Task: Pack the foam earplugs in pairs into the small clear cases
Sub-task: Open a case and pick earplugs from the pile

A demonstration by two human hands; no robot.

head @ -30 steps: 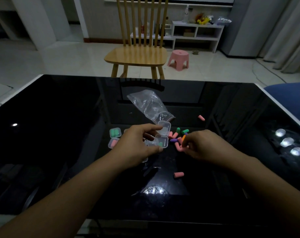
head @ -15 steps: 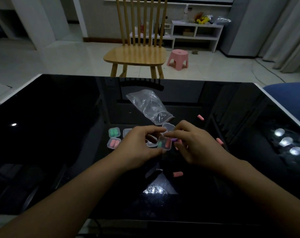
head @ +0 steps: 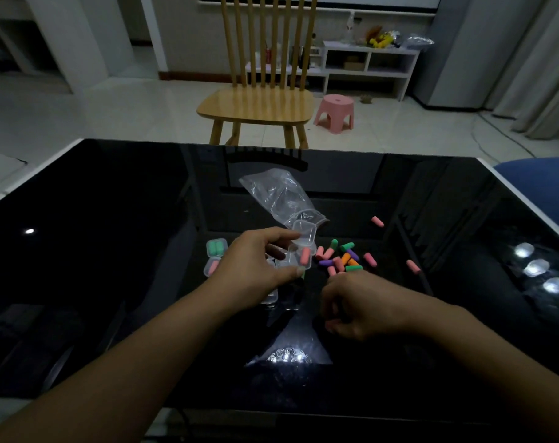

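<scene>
Two filled cases, a green-plug case and a pink-plug case, are sitting on the black table at far left. My left hand is pinching an open clear case, lid up, with a pink earplug lying inside. Loose earplugs are lying scattered just beyond. My right hand is curling near the table; I cannot tell whether it is holding anything.
</scene>
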